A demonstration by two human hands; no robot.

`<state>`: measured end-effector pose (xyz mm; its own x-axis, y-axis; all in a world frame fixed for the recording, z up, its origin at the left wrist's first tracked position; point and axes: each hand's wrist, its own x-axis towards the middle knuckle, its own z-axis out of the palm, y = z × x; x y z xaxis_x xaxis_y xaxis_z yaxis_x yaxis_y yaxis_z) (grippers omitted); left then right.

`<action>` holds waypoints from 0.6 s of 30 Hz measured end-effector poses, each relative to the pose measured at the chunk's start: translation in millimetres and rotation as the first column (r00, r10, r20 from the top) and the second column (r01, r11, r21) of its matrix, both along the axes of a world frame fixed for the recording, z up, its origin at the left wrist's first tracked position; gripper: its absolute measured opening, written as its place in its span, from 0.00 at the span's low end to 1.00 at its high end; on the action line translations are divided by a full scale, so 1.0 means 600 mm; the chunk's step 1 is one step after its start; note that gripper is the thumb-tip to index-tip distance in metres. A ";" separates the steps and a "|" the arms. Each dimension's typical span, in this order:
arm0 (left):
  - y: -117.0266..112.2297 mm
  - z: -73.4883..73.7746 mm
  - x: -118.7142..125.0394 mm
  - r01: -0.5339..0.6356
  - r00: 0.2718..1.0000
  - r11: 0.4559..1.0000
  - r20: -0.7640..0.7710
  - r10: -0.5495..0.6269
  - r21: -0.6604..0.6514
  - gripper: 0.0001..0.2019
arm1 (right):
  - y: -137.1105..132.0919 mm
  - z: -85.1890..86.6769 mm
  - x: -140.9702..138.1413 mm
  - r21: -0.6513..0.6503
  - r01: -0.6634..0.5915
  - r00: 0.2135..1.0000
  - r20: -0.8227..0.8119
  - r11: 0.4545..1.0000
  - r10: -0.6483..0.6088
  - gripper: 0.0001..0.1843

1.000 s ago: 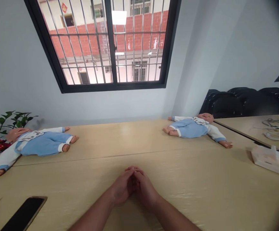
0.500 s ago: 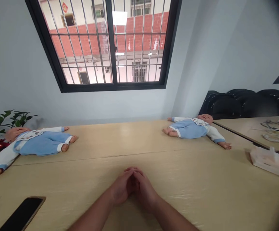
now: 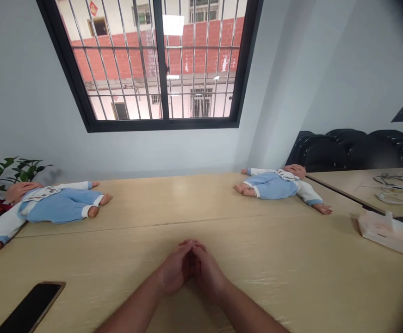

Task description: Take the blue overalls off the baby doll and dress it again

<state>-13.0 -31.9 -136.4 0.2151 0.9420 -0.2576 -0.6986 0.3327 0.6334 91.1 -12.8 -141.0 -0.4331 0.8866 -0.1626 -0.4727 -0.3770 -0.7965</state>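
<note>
My left hand [image 3: 175, 270] and my right hand [image 3: 208, 270] rest together on the light wooden table [image 3: 291, 268], fingers pressed against each other with nothing between them. A baby doll in a blue suit [image 3: 53, 207] lies on its back at the far left of the table. A second baby doll in blue [image 3: 279, 184] lies at the far right, near the wall. Both dolls are well out of reach of my hands.
A black phone [image 3: 31, 307] lies face up near the front left edge. A white tissue box [image 3: 383, 227] sits at the right. A green plant [image 3: 0, 178] stands behind the left doll. Black chairs [image 3: 354, 150] and a second table with cables [image 3: 395, 189] are at the right.
My hands stay clasped in place. The view has shifted slightly, so everything sits a little further left and higher in the picture.
</note>
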 end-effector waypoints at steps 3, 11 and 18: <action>0.000 0.000 0.000 -0.014 1.000 1.000 -0.007 0.013 -0.014 0.16 | -0.003 0.004 0.000 -0.001 0.002 1.000 0.002 1.000 -0.002 0.19; 0.002 -0.012 -0.004 0.020 0.999 0.999 -0.047 -0.019 0.030 0.15 | -0.004 0.006 0.001 -0.010 0.005 1.000 0.017 1.000 -0.005 0.20; 0.001 -0.007 -0.001 -0.009 1.000 1.000 -0.014 0.009 -0.009 0.15 | -0.005 0.000 0.002 -0.022 0.012 0.999 0.047 1.000 -0.011 0.20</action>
